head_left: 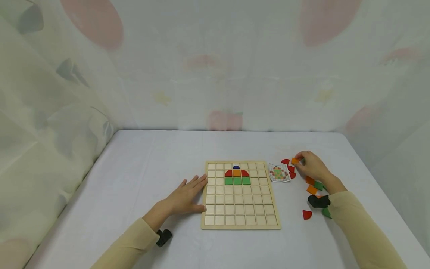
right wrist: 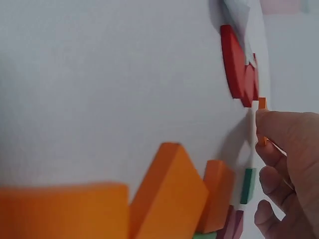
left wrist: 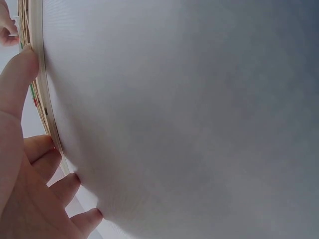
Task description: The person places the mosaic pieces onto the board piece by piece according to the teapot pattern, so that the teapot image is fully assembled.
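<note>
A wooden grid board (head_left: 218, 209) lies on the white table. Near its top sit a blue half-round tile (head_left: 236, 167), a red, orange and red row with an orange square tile (head_left: 236, 173) in the middle, and a row of green square tiles (head_left: 237, 181). My left hand (head_left: 186, 196) rests with spread fingers against the board's left edge; in the left wrist view the thumb and a fingertip touch the frame (left wrist: 42, 84). At the right, my right hand (head_left: 312, 165) pinches an orange tile (right wrist: 261, 103) between thumb and finger, just above the table.
A small printed pattern card (head_left: 279, 173) lies right of the board, beside several red tiles (head_left: 290, 169). Loose orange tiles (head_left: 311, 189) and green tiles (head_left: 318, 185) are scattered under and near the right forearm. A red quarter-round tile (head_left: 307, 215) lies closer to me.
</note>
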A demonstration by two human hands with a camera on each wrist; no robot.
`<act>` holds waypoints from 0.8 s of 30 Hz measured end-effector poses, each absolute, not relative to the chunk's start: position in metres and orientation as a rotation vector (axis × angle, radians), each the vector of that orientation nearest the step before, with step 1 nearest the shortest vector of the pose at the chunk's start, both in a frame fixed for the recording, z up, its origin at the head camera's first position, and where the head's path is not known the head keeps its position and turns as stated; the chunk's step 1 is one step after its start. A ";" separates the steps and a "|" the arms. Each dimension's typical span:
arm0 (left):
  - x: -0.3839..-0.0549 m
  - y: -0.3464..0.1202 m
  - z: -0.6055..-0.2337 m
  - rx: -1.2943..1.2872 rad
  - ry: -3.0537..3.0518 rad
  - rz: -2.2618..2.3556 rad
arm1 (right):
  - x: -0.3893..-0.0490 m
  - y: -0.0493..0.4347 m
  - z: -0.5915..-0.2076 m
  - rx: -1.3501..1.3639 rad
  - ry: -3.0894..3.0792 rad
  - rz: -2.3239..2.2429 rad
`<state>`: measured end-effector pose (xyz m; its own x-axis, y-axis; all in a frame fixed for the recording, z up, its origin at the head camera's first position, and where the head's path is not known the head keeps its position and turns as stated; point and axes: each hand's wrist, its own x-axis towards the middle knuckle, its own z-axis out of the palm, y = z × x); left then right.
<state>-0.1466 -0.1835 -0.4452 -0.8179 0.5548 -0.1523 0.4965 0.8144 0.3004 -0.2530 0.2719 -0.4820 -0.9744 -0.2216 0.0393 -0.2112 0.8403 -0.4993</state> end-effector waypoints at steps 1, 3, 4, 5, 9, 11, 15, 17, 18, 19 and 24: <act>-0.147 -0.184 -0.446 0.815 2.768 0.365 | -0.252 0.272 -0.481 -0.346 2.995 -0.812; -0.147 -0.184 -0.446 0.815 2.769 0.361 | -0.250 0.271 -0.477 -0.331 2.995 -0.836; -0.147 -0.184 -0.447 0.815 2.771 0.354 | -0.248 0.270 -0.476 -0.330 2.998 -0.847; -0.147 -0.184 -0.447 0.815 2.772 0.356 | -0.247 0.269 -0.474 -0.337 3.001 -0.858; -0.147 -0.184 -0.447 0.816 2.773 0.359 | -0.241 0.262 -0.468 -0.390 3.014 -0.882; -0.147 -0.184 -0.447 0.813 2.771 0.360 | -0.238 0.258 -0.465 -0.406 3.016 -0.883; -0.147 -0.184 -0.447 0.810 2.767 0.361 | -0.233 0.250 -0.462 -0.452 3.027 -0.884; -0.147 -0.184 -0.446 0.807 2.765 0.361 | -0.231 0.246 -0.462 -0.495 3.036 -0.891; -0.148 -0.184 -0.446 0.806 2.764 0.359 | -0.230 0.243 -0.462 -0.522 3.043 -0.899; -0.148 -0.184 -0.446 0.804 2.764 0.357 | -0.229 0.241 -0.462 -0.551 3.052 -0.904; -0.148 -0.184 -0.445 0.795 2.763 0.339 | -0.225 0.225 -0.464 -0.643 3.091 -0.910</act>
